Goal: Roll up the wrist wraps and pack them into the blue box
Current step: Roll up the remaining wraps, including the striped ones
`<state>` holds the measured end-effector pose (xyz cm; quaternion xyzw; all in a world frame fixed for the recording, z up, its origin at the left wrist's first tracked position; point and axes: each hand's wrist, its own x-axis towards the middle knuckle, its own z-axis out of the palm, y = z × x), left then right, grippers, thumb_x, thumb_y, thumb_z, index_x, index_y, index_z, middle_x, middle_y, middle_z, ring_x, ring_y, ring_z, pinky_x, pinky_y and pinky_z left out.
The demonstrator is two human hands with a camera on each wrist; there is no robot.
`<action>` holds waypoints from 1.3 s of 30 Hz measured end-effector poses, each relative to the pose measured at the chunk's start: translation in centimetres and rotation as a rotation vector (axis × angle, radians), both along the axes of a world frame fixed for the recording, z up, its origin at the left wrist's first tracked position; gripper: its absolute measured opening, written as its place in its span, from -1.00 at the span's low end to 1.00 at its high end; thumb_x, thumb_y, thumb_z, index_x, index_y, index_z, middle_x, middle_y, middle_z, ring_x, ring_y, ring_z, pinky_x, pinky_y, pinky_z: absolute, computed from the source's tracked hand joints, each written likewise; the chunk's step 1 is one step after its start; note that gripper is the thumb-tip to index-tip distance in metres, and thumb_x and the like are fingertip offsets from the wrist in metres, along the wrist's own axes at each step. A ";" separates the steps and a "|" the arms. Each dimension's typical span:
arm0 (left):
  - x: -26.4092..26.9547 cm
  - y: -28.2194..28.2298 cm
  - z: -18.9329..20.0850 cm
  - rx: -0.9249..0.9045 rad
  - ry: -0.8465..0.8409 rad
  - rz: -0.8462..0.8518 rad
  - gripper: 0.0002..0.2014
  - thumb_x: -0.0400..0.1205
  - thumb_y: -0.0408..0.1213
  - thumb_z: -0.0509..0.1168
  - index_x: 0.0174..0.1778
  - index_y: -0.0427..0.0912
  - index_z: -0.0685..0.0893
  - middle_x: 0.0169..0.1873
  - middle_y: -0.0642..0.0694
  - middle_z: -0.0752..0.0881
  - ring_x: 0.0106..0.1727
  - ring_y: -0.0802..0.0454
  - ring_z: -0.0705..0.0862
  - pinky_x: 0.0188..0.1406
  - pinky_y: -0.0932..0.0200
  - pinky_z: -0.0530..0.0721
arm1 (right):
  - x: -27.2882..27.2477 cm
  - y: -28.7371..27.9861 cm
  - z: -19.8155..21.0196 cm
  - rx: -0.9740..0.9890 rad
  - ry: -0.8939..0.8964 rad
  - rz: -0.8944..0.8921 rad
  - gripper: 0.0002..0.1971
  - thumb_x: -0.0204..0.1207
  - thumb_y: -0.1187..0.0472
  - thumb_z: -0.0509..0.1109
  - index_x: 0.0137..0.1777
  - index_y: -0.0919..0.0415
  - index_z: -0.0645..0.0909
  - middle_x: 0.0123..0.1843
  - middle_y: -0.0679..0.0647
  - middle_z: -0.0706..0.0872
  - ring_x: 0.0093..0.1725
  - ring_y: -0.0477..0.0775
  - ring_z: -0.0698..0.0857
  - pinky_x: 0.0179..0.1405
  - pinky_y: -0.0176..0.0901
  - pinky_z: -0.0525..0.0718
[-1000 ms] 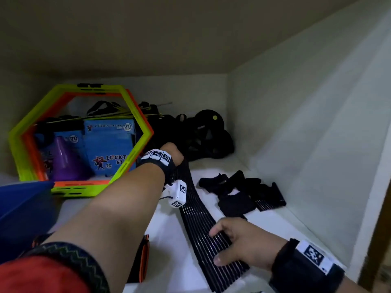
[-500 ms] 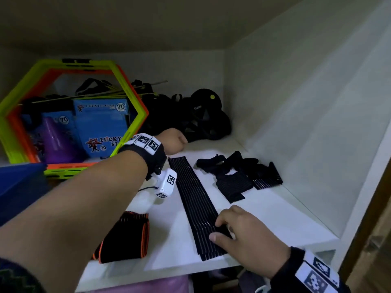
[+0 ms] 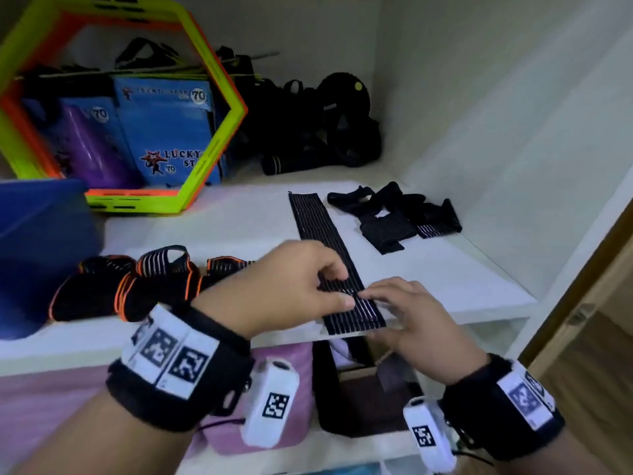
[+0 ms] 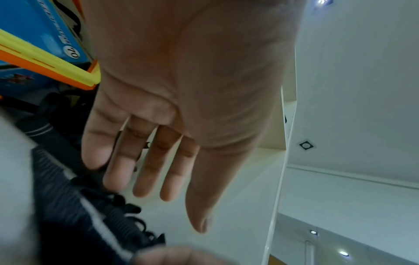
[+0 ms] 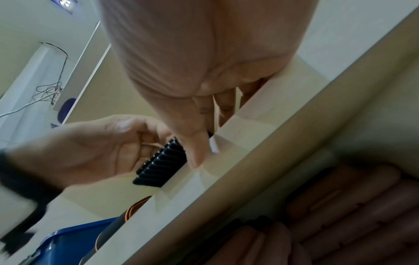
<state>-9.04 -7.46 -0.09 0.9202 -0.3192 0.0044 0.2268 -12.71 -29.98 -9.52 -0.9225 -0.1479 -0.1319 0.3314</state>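
— Where is the striped wrist wrap (image 3: 329, 255) found?

— It is laid out flat and lengthwise on the white shelf (image 3: 462, 286), its near end reaching the shelf's front edge. That end is seen from below in the right wrist view as a dark ribbed strip (image 5: 162, 165).

— How is it held?

— The near end is pinched by the left hand (image 3: 291, 289), whose fingers (image 3: 334, 269) are curled over the fabric with the thumb alongside. It is also touched by the right hand (image 3: 414, 313); those fingers lie fairly straight on the wrap at the front edge. Whether anything is gripped by the right hand cannot be told.

— And the blue box (image 3: 37, 241)?

— It is seen at the shelf's left end, well apart from the flat wrap. Between the box and the flat wrap, black wraps with orange edging (image 3: 123, 286) are bunched near the front edge.

— What else is carried by the shelf?

— A tangle of black wraps (image 3: 394, 214) is lying to the right of the flat wrap. At the back left a yellow-and-orange hexagon frame (image 3: 212, 108) is propped, with blue cartons (image 3: 168, 128) seen through it.
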 end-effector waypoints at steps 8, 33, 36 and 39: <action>-2.6 0.6 -7.1 -0.211 -0.041 0.097 -0.47 0.36 0.01 0.64 0.23 -0.03 0.77 0.19 0.11 0.66 0.21 0.18 0.62 0.32 0.21 0.57 | -0.6 0.9 -0.5 0.084 -0.023 -0.135 -0.37 0.23 0.23 0.72 0.30 -0.13 0.64 0.10 -0.31 0.67 0.24 -0.27 0.58 0.34 -0.15 0.56; -3.5 -2.2 -8.6 -0.659 -0.027 0.559 -0.92 0.64 -0.23 0.43 -0.16 0.02 0.76 -0.35 0.12 0.80 -0.29 0.32 0.72 -0.27 0.42 0.58 | 1.1 -0.8 -0.6 0.132 -0.047 -0.039 -0.74 0.62 0.08 0.42 -0.27 0.12 0.77 -0.17 -0.11 0.65 -0.09 -0.02 0.66 0.01 -0.10 0.60; -3.1 -2.9 -8.6 -0.614 -0.097 0.636 -0.89 0.62 -0.17 0.44 -0.21 -0.02 0.81 -0.40 0.17 0.77 -0.29 0.33 0.71 -0.32 0.51 0.52 | 1.4 -0.1 -0.8 0.171 -0.057 -0.104 -0.67 0.59 0.05 0.44 -0.42 0.10 0.69 -0.23 -0.12 0.64 -0.16 -0.03 0.66 -0.06 -0.11 0.57; -2.8 -3.0 -8.3 -0.575 -0.110 0.654 -0.88 0.61 -0.15 0.45 -0.20 -0.04 0.86 -0.36 0.16 0.78 -0.28 0.29 0.71 -0.24 0.37 0.58 | 1.7 0.3 -1.1 0.179 -0.092 -0.161 -0.63 0.55 0.03 0.46 -0.48 0.13 0.66 -0.27 -0.08 0.64 -0.21 0.00 0.66 -0.08 -0.07 0.60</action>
